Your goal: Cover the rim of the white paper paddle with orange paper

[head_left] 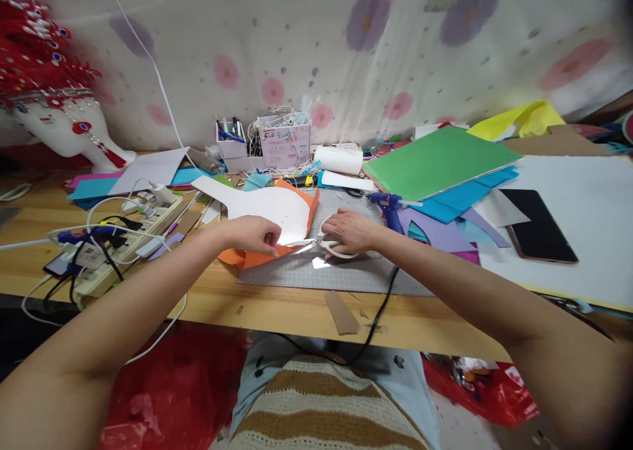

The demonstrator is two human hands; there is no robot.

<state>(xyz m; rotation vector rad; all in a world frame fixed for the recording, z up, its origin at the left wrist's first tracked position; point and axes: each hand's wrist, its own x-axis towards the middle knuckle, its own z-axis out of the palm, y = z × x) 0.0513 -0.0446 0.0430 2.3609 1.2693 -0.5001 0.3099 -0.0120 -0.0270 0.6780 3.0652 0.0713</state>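
My right hand [349, 230] is closed around the pale handles of a pair of scissors [316, 244], whose blades point left and are spread apart at the edge of orange paper [252, 257]. On top of that paper lies a white paddle-shaped cutout [270, 207] with a narrow handle toward the upper left. My left hand [254, 234] rests at the cutout's near edge, its fingers pinched on the orange paper. Beneath the scissors is a grey cutting mat [316, 275], and a scrap of brown cardboard [342, 313] lies in front of it.
A blue glue gun [390, 207] stands right of the mat, its black cable trailing to the front edge. Farther right are a green sheet [440, 160] and a black phone [538, 226]. A power strip [131, 246] with tangled cables sits left. Pen boxes [285, 141] stand behind.
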